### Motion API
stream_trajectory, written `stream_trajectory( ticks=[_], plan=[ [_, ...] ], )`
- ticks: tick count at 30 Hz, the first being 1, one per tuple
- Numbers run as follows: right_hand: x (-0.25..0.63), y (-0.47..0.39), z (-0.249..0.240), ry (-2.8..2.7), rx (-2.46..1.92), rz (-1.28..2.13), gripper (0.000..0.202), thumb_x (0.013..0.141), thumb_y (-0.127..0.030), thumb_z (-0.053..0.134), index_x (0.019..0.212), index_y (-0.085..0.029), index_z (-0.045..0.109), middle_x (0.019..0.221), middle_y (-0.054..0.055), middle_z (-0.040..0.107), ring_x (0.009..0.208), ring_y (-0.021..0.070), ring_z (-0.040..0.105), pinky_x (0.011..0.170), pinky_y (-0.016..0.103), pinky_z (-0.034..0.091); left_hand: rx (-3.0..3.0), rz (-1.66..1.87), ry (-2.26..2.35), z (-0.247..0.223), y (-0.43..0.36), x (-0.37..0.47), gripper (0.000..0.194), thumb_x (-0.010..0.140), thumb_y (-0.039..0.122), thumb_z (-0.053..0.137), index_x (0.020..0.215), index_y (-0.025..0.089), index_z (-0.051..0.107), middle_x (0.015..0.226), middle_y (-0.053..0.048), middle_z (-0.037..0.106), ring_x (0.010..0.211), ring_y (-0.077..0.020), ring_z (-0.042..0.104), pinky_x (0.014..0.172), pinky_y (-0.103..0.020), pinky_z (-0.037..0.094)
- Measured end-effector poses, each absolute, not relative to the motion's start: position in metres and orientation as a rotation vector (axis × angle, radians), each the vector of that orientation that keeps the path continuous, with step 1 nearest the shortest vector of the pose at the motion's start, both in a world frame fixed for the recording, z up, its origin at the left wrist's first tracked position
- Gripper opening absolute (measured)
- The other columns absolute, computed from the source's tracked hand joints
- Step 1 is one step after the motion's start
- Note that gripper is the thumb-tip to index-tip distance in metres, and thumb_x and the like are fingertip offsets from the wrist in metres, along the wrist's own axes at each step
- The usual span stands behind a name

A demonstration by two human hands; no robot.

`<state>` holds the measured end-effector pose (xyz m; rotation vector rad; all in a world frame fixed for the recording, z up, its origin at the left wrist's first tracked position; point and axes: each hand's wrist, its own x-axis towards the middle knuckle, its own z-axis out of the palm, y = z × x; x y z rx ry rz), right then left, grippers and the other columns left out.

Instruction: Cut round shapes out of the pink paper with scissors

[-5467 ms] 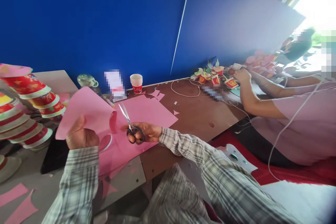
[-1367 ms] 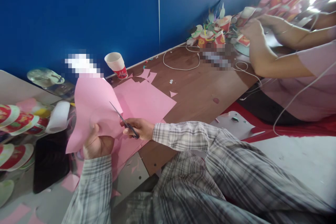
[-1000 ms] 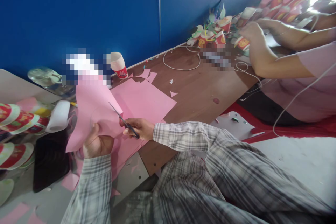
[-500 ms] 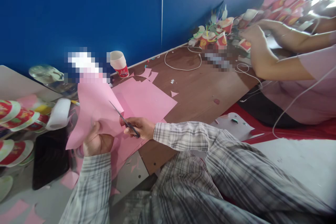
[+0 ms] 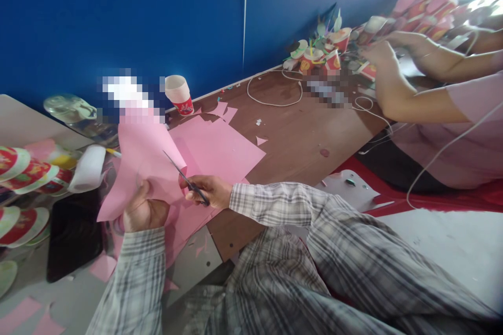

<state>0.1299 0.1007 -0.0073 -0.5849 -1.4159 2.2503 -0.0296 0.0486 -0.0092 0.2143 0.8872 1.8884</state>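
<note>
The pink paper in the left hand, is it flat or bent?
Bent: the pink paper rises from the left hand with curved edges.

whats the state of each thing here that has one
scissors: in the right hand, blades edge-on, opening unclear
raised pink sheet: curved, held in the left hand
flat pink paper: lying on the table
red-and-white cup: standing, mouth up
white cable: loosely looped
pink scraps: cut, scattered
</note>
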Motion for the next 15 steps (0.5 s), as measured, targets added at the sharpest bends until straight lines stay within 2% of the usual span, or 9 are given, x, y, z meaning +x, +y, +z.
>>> stream_trajectory(
  ticks=[5, 11, 15],
  plan=[
    [0.131, 0.101, -0.006, -1.439, -0.580, 2.230, 0.051, 0.063, -0.047, 0.066, 0.097, -0.012, 0.052, 0.068, -0.001, 0.046, 0.054, 0.0041, 0.042, 0.048, 0.019, 0.033, 0.264, 1.901, 0.988, -0.008, 0.050, -0.030, 0.035, 0.075, 0.018, 0.050, 0.110, 0.013, 0.053, 0.107, -0.008, 0.062, 0.113, -0.0153, 0.048, 0.107, -0.034, 0.030],
    [0.131, 0.101, -0.008, -1.503, -0.621, 2.203, 0.043, 0.068, -0.040, 0.065, 0.099, -0.013, 0.053, 0.068, 0.000, 0.049, 0.055, 0.0044, 0.043, 0.049, 0.019, 0.034, 0.334, 1.875, 1.163, -0.002, 0.051, -0.029, 0.034, 0.077, 0.018, 0.046, 0.110, 0.014, 0.053, 0.100, -0.005, 0.065, 0.108, -0.0146, 0.052, 0.103, -0.035, 0.037],
    [0.131, 0.101, -0.009, -1.498, -0.632, 2.216, 0.046, 0.066, -0.040, 0.066, 0.101, -0.012, 0.053, 0.071, 0.001, 0.050, 0.057, 0.0048, 0.043, 0.049, 0.019, 0.034, 0.363, 1.876, 1.188, 0.002, 0.049, -0.030, 0.035, 0.077, 0.016, 0.044, 0.110, 0.018, 0.053, 0.101, -0.002, 0.065, 0.109, -0.0129, 0.052, 0.102, -0.032, 0.038]
  ],
)
